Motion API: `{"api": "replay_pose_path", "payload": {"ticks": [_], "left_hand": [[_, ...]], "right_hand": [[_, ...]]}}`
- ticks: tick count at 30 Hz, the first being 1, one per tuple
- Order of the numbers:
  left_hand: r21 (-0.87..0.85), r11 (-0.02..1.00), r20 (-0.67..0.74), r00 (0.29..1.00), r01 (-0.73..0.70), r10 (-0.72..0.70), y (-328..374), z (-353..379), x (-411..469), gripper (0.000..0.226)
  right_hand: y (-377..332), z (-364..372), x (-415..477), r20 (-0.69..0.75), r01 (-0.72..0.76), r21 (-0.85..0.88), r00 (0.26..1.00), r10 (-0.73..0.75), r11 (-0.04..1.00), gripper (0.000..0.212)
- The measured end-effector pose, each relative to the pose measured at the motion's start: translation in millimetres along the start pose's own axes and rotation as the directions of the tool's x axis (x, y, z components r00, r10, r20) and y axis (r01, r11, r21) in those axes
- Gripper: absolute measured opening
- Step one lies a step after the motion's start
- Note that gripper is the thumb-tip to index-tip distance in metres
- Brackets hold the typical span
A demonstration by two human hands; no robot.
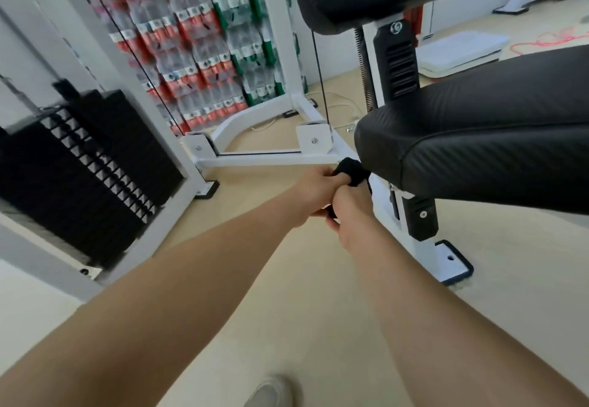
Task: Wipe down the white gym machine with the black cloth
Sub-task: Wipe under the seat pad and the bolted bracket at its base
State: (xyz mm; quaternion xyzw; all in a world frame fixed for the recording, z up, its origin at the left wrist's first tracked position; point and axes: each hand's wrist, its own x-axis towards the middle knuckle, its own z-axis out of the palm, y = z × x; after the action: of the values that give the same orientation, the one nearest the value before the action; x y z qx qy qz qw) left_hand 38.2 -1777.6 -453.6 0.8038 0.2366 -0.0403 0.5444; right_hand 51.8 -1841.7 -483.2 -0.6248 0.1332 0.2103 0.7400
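Handling: small black fabric cloth (350, 172), judged light, limp and soft, with no stiffness of its own; likely to drag a little on painted metal, so needing steady pressure from behind. Bunched into a wad and pressed against the white painted steel frame of the gym machine (264, 162), at the low joint just under the front edge of the black padded seat (478, 139). Held by both hands: left hand (314, 183) curled tight round the upper wad, fingers closed over it; right hand (352, 215) just below and touching the left, clamped on a dark tail of the same cloth showing between the two. Best hold judged as now: a full fistful, loose ends tucked in, kept away from the thin black cable (321, 88) and the white pulley bracket (314, 140) nearby.

Frame itself: rigid and heavy, standing on feet on the pale floor (306, 327); not to be lifted, only rubbed. Long axis of the low tube running left to right across the view, from the black weight stack (79, 167) toward the seat post; strokes probably best along that line. No clear long axis to the wad; its bulk pointing away from the person, toward the tube.
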Motion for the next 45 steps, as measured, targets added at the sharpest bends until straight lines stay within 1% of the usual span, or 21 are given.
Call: {"api": "replay_pose_path", "payload": {"ticks": [3, 5, 7, 9, 13, 16, 19, 22, 24, 25, 28, 29, 31, 33, 35, 37, 39, 40, 41, 43, 45], "left_hand": [[-0.127, 0.991, -0.050, 0.998, -0.040, 0.034, -11, -8, 19, 0.026], [-0.186, 0.979, -0.069, 0.995, -0.085, 0.073, -15, -15, 35, 0.023], [-0.232, 0.966, -0.055, 0.993, -0.117, 0.107, -16, -19, 53, 0.019], [-0.204, 0.965, -0.028, 0.986, -0.165, 0.163, -18, -19, 70, 0.020], [0.029, 0.952, -0.061, 0.950, -0.305, 0.306, -23, -21, 107, 0.022], [-0.046, 0.932, -0.116, 0.929, -0.359, 0.352, -17, -27, 130, 0.011], [-0.151, 0.934, -0.117, 0.944, -0.323, 0.307, -7, -26, 151, 0.014], [-0.118, 0.935, -0.061, 0.942, -0.334, 0.329, 9, -17, 169, 0.014], [-0.061, 0.896, -0.008, 0.898, -0.440, 0.440, 19, -6, 172, 0.017], [-0.032, 0.857, 0.013, 0.858, -0.514, 0.514, 21, 1, 168, 0.020], [0.018, 0.693, 0.141, 0.688, -0.721, 0.712, 11, 22, 144, 0.023], [0.026, 0.652, 0.180, 0.645, -0.758, 0.743, 5, 25, 137, 0.022], [0.065, 0.599, 0.203, 0.598, -0.798, 0.775, -1, 24, 135, 0.022], [0.143, 0.584, 0.169, 0.601, -0.799, 0.781, 6, 17, 141, 0.021], [0.099, 0.655, 0.050, 0.661, -0.749, 0.749, 17, 11, 149, 0.016], [-0.064, 0.725, -0.036, 0.727, -0.686, 0.685, 20, 8, 149, 0.021], [-0.273, 0.717, -0.048, 0.753, -0.642, 0.656, 20, 5, 142, 0.018], [-0.346, 0.694, -0.042, 0.749, -0.631, 0.661, 21, 5, 137, 0.015], [-0.379, 0.662, -0.047, 0.728, -0.647, 0.684, 25, 6, 132, 0.014], [-0.317, 0.586, -0.072, 0.635, -0.746, 0.769, 36, 9, 122, 0.016], [-0.156, 0.450, -0.067, 0.463, -0.880, 0.884, 41, 11, 119, 0.018]], "right_hand": [[6, 6, 9, 0.019, 0.218, -0.147, 0.976, -0.218, 0.965, 0.061], [8, 12, 15, 0.034, 0.313, -0.185, 0.949, -0.312, 0.931, 0.074], [9, 20, 24, 0.007, 0.361, -0.202, 0.930, -0.367, 0.910, 0.079], [8, 26, 33, -0.055, 0.363, -0.204, 0.923, -0.380, 0.909, 0.078], [9, 20, 43, -0.146, 0.413, -0.246, 0.878, -0.455, 0.877, 0.075], [-1, 26, 54, -0.185, 0.451, -0.325, 0.832, -0.524, 0.831, 0.074], [-18, 39, 72, -0.191, 0.434, -0.315, 0.842, -0.504, 0.844, 0.077], [-27, 47, 83, -0.210, 0.422, -0.327, 0.840, -0.500, 0.846, 0.076], [-24, 45, 77, -0.279, 0.456, -0.281, 0.803, -0.527, 0.844, 0.071], [-19, 42, 71, -0.335, 0.477, -0.240, 0.776, -0.534, 0.845, 0.068], [3, 30, 46, -0.509, 0.503, -0.107, 0.713, -0.482, 0.858, 0.073], [9, 27, 41, -0.529, 0.515, -0.086, 0.702, -0.477, 0.853, 0.075], [12, 26, 37, -0.528, 0.514, -0.084, 0.704, -0.475, 0.854, 0.074], [3, 29, 44, -0.519, 0.508, -0.073, 0.716, -0.468, 0.858, 0.066], [-8, 34, 55, -0.502, 0.510, -0.058, 0.728, -0.467, 0.858, 0.054], [-12, 39, 58, -0.461, 0.504, -0.073, 0.748, -0.477, 0.861, 0.049], [-8, 41, 53, -0.441, 0.512, -0.100, 0.746, -0.499, 0.853, 0.051], [-2, 40, 50, -0.444, 0.524, -0.104, 0.736, -0.511, 0.845, 0.055], [5, 40, 48, -0.441, 0.550, -0.099, 0.723, -0.532, 0.829, 0.059], [22, 38, 48, -0.447, 0.593, -0.025, 0.713, -0.540, 0.805, 0.072], [33, 35, 48, -0.502, 0.581, 0.102, 0.731, -0.463, 0.807, 0.070]]}}
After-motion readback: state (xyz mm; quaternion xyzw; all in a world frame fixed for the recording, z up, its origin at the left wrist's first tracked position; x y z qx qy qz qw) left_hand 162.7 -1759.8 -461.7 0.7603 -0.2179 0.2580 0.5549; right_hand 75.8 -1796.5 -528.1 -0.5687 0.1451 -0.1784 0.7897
